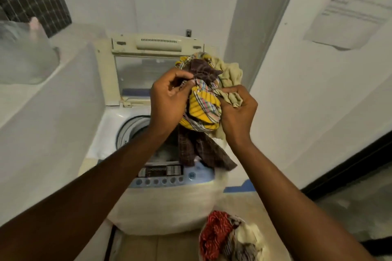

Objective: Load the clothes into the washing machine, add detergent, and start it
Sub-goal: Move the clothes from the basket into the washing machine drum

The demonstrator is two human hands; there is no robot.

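Observation:
Both hands hold a bundle of clothes (203, 110) above the open top-loading washing machine (169, 203). The bundle mixes a yellow checked cloth, a dark brown checked cloth that hangs down over the drum (131, 131), and a beige cloth on the right. My left hand (169, 101) pinches the fabric at the bundle's left side. My right hand (237, 112) grips the beige and checked cloth on the right. The lid (146, 72) stands raised at the back. The control panel (161, 174) with its row of buttons faces me.
A basket (231, 239) with red, grey and white clothes sits on the floor at the lower right. A white counter (42, 123) runs along the left with a clear plastic bag (23, 53) on it. White walls close in behind and to the right, one bearing a paper notice (352, 4).

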